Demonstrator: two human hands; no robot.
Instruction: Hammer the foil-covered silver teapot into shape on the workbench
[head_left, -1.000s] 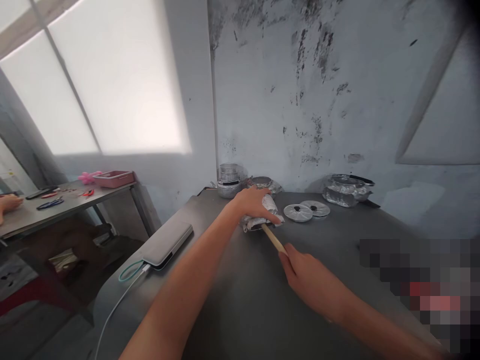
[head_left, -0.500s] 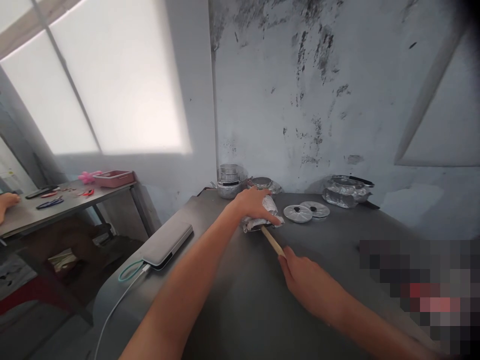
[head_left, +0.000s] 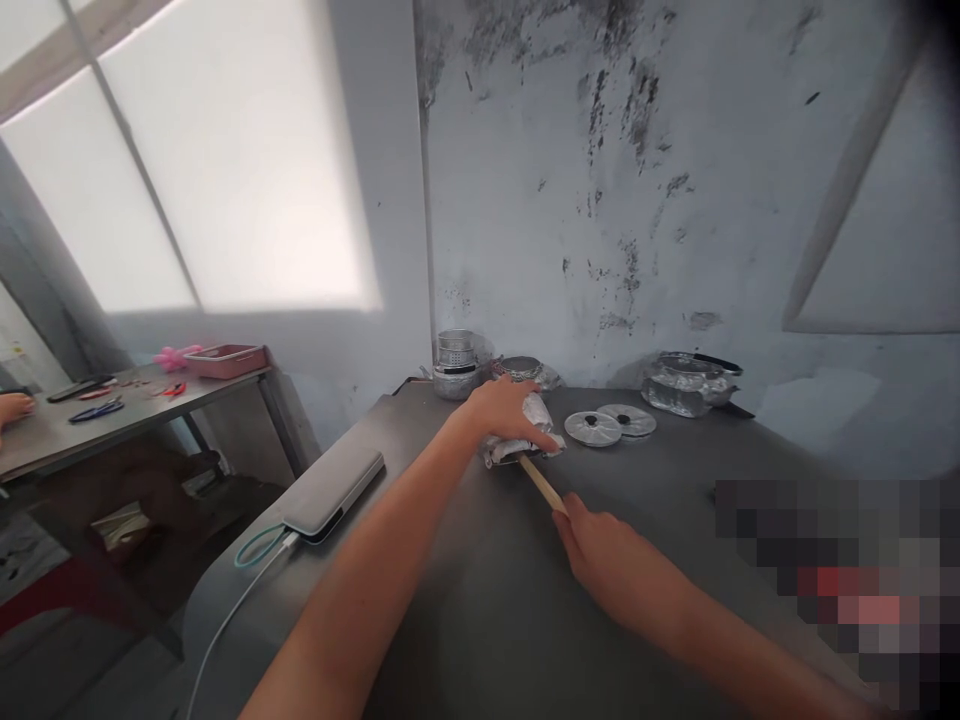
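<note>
In the head view, a small pan wrapped in crumpled silver foil sits on the dark grey table, with a light wooden handle slanting toward me. My left hand is laid over the foil from the left, thumb and fingers gripping its sides. Much of the pan is hidden beneath that hand. Closed round the near end of the handle is my right hand. Just right of the pan, two round clear lids with black knobs lie overlapping.
Along the wall stand a metal pot with a steamer, a foil-wrapped pot and a foil-wrapped pan. A power bank with a cable lies left. On another table are a pink basket, scissors and another person's hand.
</note>
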